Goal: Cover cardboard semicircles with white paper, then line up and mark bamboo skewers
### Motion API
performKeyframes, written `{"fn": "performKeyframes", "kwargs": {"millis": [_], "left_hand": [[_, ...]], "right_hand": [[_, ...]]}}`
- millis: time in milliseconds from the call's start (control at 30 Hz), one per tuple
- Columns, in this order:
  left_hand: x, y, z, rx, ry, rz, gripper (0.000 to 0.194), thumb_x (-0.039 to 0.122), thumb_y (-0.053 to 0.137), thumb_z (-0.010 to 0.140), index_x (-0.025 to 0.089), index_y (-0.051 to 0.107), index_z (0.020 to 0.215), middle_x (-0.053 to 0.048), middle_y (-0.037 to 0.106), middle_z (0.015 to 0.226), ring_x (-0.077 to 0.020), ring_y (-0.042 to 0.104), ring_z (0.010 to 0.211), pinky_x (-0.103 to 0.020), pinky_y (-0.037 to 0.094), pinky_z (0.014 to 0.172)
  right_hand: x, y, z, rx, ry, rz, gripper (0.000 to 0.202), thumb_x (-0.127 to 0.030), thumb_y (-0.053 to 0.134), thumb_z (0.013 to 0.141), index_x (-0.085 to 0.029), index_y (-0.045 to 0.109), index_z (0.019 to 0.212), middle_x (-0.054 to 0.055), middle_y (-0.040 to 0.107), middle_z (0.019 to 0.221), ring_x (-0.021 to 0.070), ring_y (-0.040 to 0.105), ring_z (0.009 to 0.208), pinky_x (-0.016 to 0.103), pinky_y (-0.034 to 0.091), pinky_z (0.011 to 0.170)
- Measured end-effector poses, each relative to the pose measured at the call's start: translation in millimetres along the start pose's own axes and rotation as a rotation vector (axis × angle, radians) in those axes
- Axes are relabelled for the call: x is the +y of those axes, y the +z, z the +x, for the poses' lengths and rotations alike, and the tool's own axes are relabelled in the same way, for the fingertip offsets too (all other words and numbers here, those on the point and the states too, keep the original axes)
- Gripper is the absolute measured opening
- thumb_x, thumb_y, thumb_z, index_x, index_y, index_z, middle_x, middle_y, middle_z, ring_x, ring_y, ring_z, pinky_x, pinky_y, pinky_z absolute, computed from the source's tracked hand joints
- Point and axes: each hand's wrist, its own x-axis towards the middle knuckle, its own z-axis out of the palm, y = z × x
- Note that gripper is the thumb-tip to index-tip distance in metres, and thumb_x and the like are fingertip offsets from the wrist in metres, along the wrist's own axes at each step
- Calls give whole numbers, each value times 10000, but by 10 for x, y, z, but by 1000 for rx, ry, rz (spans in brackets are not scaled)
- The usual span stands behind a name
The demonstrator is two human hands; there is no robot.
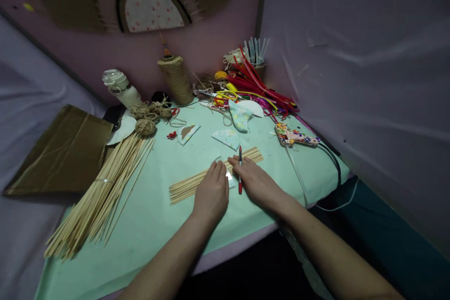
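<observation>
A row of thin wooden sticks (188,186) lies slantwise on the green tablecloth in front of me. Across the row's middle is a clear ruler-like strip (230,179), partly covered by my fingers. My left hand (213,190) presses on the strip and sticks, its fingers close together. My right hand (255,179) rests over the sticks just to the right, holding a red and dark pen (240,185) that points away from me. Beyond the sticks lie a pale floral half-round piece (227,138) and a smaller one with a brown centre (188,134).
A large bundle of sticks (101,192) and folded cardboard (63,154) occupy the left. Twine spool (176,79), scissors (225,96) and red pipe cleaners (255,84) stand or lie at the back. A patterned glue gun (295,137) with a cord lies right.
</observation>
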Motion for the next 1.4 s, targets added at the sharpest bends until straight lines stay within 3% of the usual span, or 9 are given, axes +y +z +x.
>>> {"fn": "performKeyframes", "kwargs": {"millis": [633,867,1400], "left_hand": [[12,-20,3,-53,-43,-54,377,173,400,930,71,592,1239,-174,590,1312,-272,506,1274,-431,458,1048],[6,-16,11,-18,-12,-20,370,162,405,923,37,606,1208,-181,612,1280,-273,532,1247,-415,477,1031],[16,-22,-1,-5,-21,-58,368,172,402,925,78,606,1216,-173,606,1291,-270,530,1250,-436,478,1030]], "right_hand": [[-14,-39,3,18,-29,-2,454,-86,394,929,-130,454,1376,175,538,1361,244,482,1274,458,390,1061],[-8,-44,5,26,-49,-11,427,-82,382,938,-101,465,1356,189,531,1365,245,474,1283,444,372,1076],[-5,-38,7,34,-48,8,407,-89,391,934,-111,488,1329,173,549,1352,244,484,1272,461,383,1069]]}}
